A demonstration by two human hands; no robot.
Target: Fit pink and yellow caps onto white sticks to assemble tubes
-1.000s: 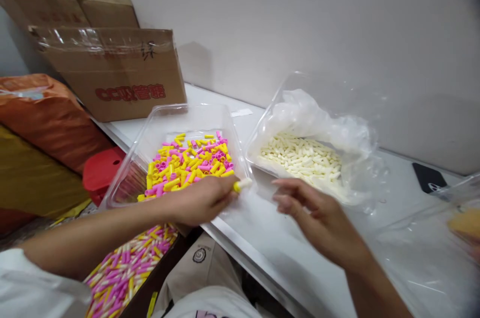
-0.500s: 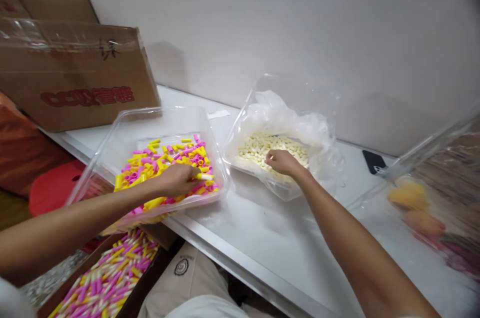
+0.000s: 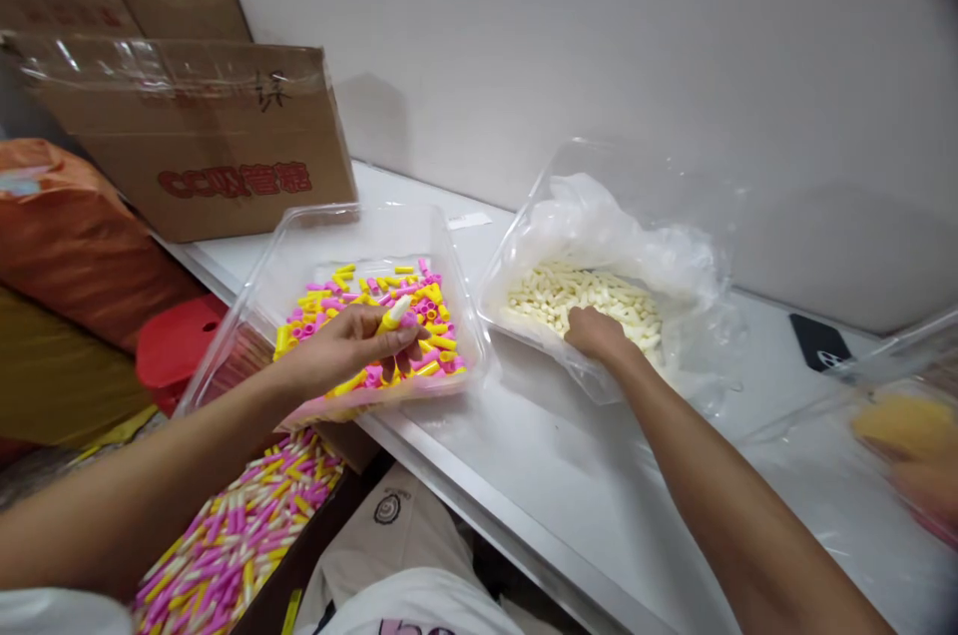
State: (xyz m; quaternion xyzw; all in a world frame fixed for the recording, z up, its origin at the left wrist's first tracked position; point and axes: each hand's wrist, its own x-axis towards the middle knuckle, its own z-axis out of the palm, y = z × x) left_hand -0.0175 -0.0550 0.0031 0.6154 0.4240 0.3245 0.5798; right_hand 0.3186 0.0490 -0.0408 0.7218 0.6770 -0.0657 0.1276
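Observation:
My left hand is over the near part of a clear plastic tub of short yellow and pink tubes. Its thumb and fingers pinch a yellow tube with a white candy stick poking out of its upper end; a bit of pink shows beside it. My right hand reaches down into a second clear tub, lined with a plastic bag, at the near side of a heap of white candy sticks. Its fingers are curled and closed, the tips hidden.
Below the table edge, a carton holds many filled tubes. A cardboard box stands at back left, near an orange sack and a red stool. A phone lies right. A blurred co-worker's hand shows at far right.
My right hand has gone from mid-table into the white candy sticks. My left hand has moved back over its tub, turned palm up, with a filled yellow tube upright. The camera view has shifted sideways.

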